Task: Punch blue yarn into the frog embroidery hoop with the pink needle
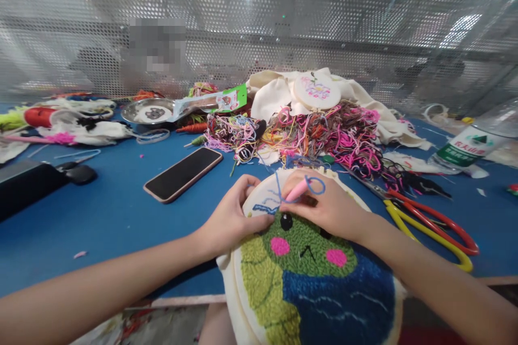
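A round embroidery hoop leans over the table's front edge, its cream cloth worked in looped yarn. The design has a green face with pink cheeks, a dark blue area below and yellow-green at the left. My left hand is closed around the hoop's upper left rim, thumb lying on the cloth. In my right hand is a pink punch needle, held against the cloth near the top of the design. Blue yarn loops from its upper end. The needle's tip is hidden by my fingers.
A phone lies left of the hoop. Red-and-yellow-handled scissors lie to the right, near a plastic bottle. Behind are tangled yarn, a metal dish and a small floral hoop. A perforated metal screen borders the back.
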### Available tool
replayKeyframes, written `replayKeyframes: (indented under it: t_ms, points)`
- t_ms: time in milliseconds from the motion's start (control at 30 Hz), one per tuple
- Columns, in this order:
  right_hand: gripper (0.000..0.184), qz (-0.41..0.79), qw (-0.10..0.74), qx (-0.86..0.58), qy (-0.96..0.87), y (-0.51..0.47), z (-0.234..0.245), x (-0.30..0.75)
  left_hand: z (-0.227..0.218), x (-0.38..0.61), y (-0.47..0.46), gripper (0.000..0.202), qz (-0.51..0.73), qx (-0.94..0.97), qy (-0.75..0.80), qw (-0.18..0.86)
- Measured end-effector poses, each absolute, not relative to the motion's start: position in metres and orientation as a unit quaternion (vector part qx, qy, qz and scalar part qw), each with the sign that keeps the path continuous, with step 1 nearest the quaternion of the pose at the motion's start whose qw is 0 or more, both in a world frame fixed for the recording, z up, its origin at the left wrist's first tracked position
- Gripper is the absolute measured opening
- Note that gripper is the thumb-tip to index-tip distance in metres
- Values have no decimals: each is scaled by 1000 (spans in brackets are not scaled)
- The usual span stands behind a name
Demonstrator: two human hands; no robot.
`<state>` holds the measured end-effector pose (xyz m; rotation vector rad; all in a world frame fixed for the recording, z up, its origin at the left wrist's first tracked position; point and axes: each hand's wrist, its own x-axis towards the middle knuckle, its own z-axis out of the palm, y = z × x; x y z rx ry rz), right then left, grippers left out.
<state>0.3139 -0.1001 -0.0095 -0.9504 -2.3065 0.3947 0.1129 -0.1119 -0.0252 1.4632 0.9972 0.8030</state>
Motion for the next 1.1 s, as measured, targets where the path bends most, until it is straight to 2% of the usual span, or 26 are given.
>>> replayKeyframes:
  t_ms: [233, 500, 667, 867, 967, 1100]
  points:
    - [25, 136, 333, -435, -826, -108, -11, 319, -25, 114, -109, 43, 335, 625, 421, 565]
    - [30, 161, 342, -454, -806, -111, -14, 322, -25, 114, -107, 43, 335, 623, 418, 570]
    - [26, 136, 342, -435, -822, -110, -11, 322, -25, 114, -109, 42, 335, 624, 416, 570]
    - [18, 128, 287, -390, -866, -109, -10, 317, -23, 115, -113, 41, 342, 635, 415, 555]
    - [17, 122, 311, -398, -854, -111, -12, 318, -23, 115, -112, 41, 341, 633, 416, 556]
    - [25, 110, 344, -432, -826, -114, -14, 322, -26, 114, -110, 40, 335, 635, 415, 558]
